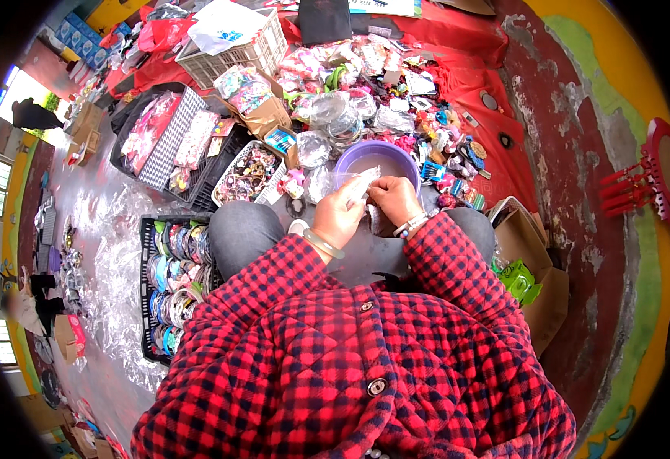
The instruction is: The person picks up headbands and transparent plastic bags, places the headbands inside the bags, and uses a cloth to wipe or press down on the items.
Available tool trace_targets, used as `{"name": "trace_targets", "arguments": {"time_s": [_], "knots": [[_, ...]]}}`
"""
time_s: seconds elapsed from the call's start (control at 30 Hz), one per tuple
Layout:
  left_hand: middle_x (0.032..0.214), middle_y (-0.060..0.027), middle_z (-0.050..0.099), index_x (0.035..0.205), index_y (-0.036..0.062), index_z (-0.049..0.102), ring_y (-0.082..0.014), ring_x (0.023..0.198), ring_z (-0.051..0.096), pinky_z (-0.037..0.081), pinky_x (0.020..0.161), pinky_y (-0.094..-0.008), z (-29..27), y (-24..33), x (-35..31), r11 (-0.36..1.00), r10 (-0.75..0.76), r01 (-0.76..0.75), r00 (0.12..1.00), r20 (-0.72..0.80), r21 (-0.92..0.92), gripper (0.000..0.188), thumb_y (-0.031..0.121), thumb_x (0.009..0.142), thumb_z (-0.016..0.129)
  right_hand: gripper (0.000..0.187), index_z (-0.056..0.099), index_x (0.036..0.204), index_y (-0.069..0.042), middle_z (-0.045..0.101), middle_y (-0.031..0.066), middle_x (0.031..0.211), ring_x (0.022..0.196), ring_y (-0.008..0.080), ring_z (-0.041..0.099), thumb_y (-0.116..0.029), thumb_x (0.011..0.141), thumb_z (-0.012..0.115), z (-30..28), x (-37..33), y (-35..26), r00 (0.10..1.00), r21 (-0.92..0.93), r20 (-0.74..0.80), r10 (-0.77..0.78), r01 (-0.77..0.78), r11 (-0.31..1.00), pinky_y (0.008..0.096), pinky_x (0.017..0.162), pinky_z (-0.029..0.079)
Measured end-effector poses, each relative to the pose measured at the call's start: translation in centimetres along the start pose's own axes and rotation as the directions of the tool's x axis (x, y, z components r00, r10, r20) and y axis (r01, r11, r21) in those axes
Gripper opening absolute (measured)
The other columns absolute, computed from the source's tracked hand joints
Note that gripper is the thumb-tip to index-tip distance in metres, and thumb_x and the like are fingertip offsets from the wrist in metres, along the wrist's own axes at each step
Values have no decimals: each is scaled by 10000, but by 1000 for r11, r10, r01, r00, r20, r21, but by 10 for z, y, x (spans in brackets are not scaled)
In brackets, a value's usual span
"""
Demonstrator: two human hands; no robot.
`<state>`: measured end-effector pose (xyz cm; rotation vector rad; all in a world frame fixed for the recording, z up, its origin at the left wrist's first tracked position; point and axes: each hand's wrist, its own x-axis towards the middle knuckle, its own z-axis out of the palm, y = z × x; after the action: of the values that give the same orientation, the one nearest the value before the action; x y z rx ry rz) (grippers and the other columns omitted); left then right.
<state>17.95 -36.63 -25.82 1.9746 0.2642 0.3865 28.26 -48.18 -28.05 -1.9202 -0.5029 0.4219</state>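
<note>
My left hand point(338, 218) is closed around a crumpled whitish piece point(365, 182) that looks like thin plastic or tissue. Close against it, my right hand point(397, 200) has its fingers pinched together; what lies between them is too small to make out. Both hands are over the near side of a purple basin point(401, 151), between my knees. A pale bangle point(324, 244) circles my left wrist, and a beaded bracelet point(411, 224) is on my right.
Beyond the basin spreads a heap of bagged hair accessories point(365, 107) on red cloth point(495, 145). On my left stand a black crate point(148, 306) of colourful hoops and a white basket point(252, 180) of small bands. A cardboard box point(537, 298) sits by my right knee.
</note>
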Motion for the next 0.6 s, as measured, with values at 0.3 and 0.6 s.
{"name": "trace_targets", "arguments": {"time_s": [0.3, 0.6], "knots": [[967, -171, 629, 1141, 13, 534, -212, 823, 639, 486, 716, -290, 4, -20, 7, 977, 142, -151, 987, -71, -149, 380, 67, 770, 594, 138, 663, 794, 2, 629, 76, 626, 572, 120, 584, -121, 743, 626, -7, -4, -14, 998, 194, 44, 42, -50, 980, 259, 544, 459], [960, -176, 626, 1137, 12, 532, -233, 832, 639, 488, 718, -291, -4, 4, 0, 1000, 26, -25, 1000, 13, -13, 384, 46, 759, 588, 161, 672, 762, -6, 629, 108, 620, 565, 115, 584, -160, 751, 629, -8, 0, -4, 1000, 58, -4, 15, -15, 998, 278, 549, 463]]}}
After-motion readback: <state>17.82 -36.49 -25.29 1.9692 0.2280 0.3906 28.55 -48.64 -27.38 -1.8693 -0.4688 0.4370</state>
